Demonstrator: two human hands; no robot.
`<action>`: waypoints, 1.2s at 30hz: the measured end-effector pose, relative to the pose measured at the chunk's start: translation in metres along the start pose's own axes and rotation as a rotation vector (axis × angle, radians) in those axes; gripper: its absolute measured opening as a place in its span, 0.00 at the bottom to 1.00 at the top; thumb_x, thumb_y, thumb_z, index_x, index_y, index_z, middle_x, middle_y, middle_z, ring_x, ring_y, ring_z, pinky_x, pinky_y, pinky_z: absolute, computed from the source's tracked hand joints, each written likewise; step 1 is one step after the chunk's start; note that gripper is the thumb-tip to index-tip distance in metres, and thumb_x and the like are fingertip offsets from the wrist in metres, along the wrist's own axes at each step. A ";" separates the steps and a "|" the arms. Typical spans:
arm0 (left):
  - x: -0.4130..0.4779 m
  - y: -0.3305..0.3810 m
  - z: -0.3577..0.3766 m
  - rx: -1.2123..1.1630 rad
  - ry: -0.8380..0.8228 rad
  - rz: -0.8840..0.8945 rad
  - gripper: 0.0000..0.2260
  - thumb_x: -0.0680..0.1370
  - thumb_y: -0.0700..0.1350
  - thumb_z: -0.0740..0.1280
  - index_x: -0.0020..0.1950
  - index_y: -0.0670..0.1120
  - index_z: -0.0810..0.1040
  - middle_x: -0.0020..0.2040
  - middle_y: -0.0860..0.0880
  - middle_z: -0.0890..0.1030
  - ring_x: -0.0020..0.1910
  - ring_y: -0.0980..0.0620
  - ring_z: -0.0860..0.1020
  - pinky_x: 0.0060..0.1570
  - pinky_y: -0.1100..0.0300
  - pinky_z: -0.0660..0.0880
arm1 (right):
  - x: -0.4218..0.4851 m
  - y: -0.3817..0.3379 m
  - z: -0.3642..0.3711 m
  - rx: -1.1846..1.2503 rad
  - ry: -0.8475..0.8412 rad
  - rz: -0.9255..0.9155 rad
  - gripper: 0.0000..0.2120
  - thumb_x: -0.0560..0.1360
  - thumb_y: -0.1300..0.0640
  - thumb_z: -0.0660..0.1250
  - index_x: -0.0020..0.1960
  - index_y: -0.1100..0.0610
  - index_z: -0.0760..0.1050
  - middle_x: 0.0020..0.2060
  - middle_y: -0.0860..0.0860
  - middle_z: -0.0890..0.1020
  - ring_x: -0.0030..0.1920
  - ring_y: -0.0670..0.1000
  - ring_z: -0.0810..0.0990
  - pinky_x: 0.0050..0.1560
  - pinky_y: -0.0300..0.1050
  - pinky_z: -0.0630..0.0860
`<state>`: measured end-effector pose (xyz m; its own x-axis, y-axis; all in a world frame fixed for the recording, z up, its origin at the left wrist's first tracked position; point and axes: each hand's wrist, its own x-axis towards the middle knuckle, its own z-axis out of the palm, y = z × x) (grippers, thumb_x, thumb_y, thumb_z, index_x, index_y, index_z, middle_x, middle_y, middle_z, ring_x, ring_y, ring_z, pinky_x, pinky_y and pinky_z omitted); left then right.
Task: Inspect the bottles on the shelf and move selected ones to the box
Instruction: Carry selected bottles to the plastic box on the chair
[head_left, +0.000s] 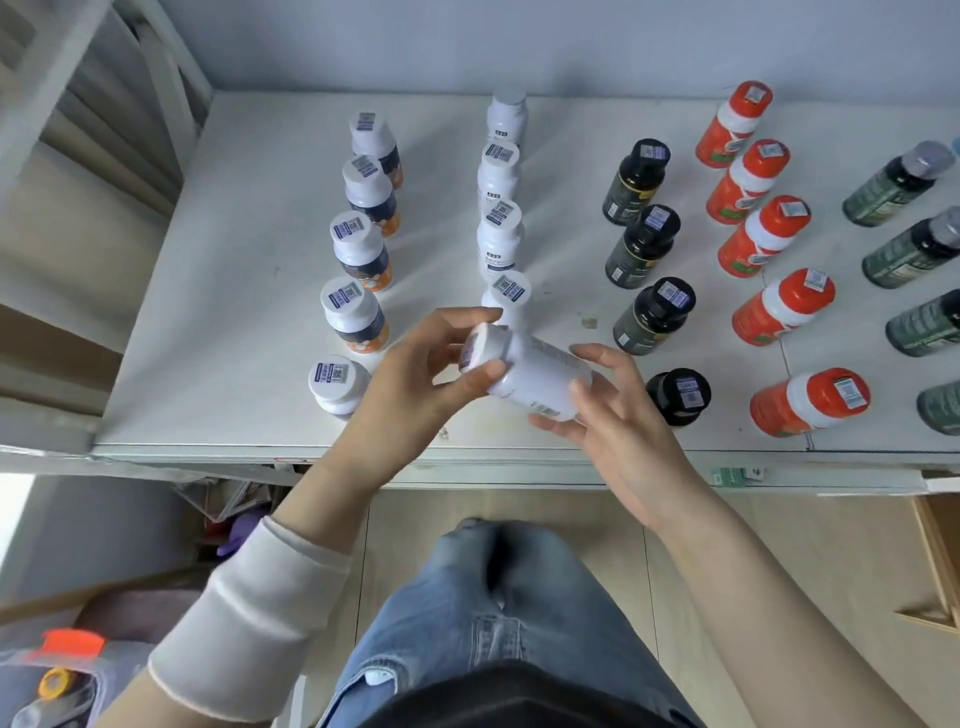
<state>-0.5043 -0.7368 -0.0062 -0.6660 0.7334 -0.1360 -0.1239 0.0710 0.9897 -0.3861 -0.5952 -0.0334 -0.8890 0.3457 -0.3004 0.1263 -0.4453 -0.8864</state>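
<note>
A white bottle (530, 371) lies on its side in the air above the front of the white shelf (234, 332), held by both hands. My left hand (415, 384) pinches its white cap end, which carries a barcode sticker. My right hand (608, 415) cradles the base from the right and below. Behind it stands a row of matching white bottles (497, 239). A row of white-capped bottles with dark and orange labels (358, 254) stands to the left.
Black bottles (647, 244), orange-capped bottles (763, 239) and dark green bottles (909, 254) stand in rows on the right. A wooden box edge (940, 561) shows at lower right. Cardboard and clutter lie on the floor at lower left.
</note>
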 end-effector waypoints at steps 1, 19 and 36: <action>-0.001 0.001 0.000 -0.007 -0.037 0.026 0.15 0.72 0.41 0.70 0.58 0.49 0.75 0.56 0.49 0.80 0.58 0.53 0.77 0.51 0.62 0.76 | 0.001 -0.003 0.000 0.029 0.014 0.038 0.36 0.56 0.36 0.76 0.57 0.50 0.67 0.50 0.55 0.78 0.46 0.52 0.81 0.43 0.42 0.79; 0.007 -0.018 -0.001 -0.487 -0.071 -0.080 0.21 0.69 0.48 0.73 0.61 0.48 0.74 0.56 0.52 0.81 0.58 0.54 0.78 0.54 0.59 0.76 | -0.004 -0.022 0.006 -0.215 0.136 -0.147 0.30 0.51 0.47 0.79 0.48 0.53 0.71 0.46 0.52 0.78 0.41 0.46 0.81 0.36 0.40 0.77; 0.028 -0.011 -0.001 0.271 -0.098 0.103 0.17 0.70 0.43 0.73 0.56 0.56 0.75 0.56 0.55 0.79 0.57 0.57 0.77 0.56 0.60 0.76 | -0.001 -0.015 -0.001 -1.163 0.192 -0.300 0.27 0.64 0.55 0.77 0.57 0.64 0.72 0.54 0.57 0.79 0.48 0.50 0.78 0.51 0.40 0.74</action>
<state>-0.5221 -0.7182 -0.0210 -0.5893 0.8068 -0.0426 0.1500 0.1611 0.9755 -0.3864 -0.5883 -0.0205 -0.8833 0.4687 0.0107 0.3343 0.6457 -0.6865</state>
